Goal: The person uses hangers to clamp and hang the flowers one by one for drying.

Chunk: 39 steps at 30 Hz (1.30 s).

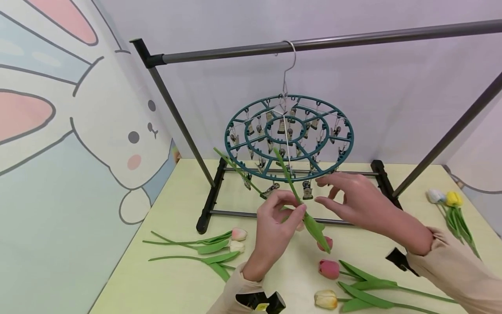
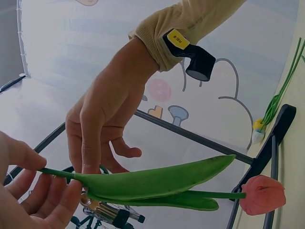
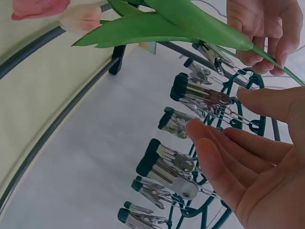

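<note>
My left hand [image 1: 274, 226] pinches the green stem of a red-pink tulip [image 2: 264, 194], stem end up and bloom down in the head view. Beside it, my right hand [image 1: 358, 200] reaches to the front rim of a round green clip hanger [image 1: 231, 148], thumb and fingers apart. A metal clip [image 3: 202, 90] with green tips hangs near that thumb and fingers. Another stem [image 1: 235, 168] slants at the hanger's front left, by a second clip [image 1: 270, 189]. A pale pink tulip bloom [image 3: 81, 20] shows next to the red-pink one in the right wrist view.
The hanger hooks over a dark metal rail [image 1: 235, 51] on a standing frame. Pale tulips [image 1: 237, 247] lie left on the table [image 1: 129, 283]. A pink tulip [image 1: 328, 269] and a cream tulip [image 1: 325, 299] lie front right, white and yellow ones [image 1: 454, 199] far right.
</note>
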Available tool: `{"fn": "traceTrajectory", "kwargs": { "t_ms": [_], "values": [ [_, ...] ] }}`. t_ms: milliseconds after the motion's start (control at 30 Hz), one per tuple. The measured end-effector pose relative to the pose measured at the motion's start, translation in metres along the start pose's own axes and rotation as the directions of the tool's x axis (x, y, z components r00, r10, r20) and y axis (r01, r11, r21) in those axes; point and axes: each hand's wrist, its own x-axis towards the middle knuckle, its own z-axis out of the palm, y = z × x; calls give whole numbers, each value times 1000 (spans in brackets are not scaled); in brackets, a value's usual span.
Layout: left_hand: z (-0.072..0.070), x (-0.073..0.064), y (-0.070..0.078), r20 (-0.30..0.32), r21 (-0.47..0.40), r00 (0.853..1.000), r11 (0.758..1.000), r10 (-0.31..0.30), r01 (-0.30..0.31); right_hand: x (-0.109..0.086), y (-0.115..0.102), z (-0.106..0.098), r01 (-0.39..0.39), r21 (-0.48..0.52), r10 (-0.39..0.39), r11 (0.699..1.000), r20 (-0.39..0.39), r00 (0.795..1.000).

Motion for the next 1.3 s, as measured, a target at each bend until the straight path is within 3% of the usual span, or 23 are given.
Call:
{"fn": "traceTrajectory", "kwargs": {
  "t_ms": [233,400,567,733,1033,1300],
  "values": [
    [0,0,-5,-14,-16,1000,1000,-4,4,7,8,15,-75,107,72,991,31,997],
    [-1,0,-7,-22,-43,1000,999,-20,19,10,12,26,-117,141,118,983,2,993],
    [-2,1,-8,-31,-56,999,998,-35,33,14,14,32,-108,193,121,975,-52,991],
    [-3,1,-10,-41,-43,998,998,-53,51,18,16,35,-112,250,127,962,-46,991],
    [-4,2,-14,-49,-39,996,997,-72,70,16,15,31,-245,435,234,867,79,969],
    [-4,4,-18,-79,-30,994,997,-71,69,10,15,29,-244,459,263,854,23,964]
  ]
}}
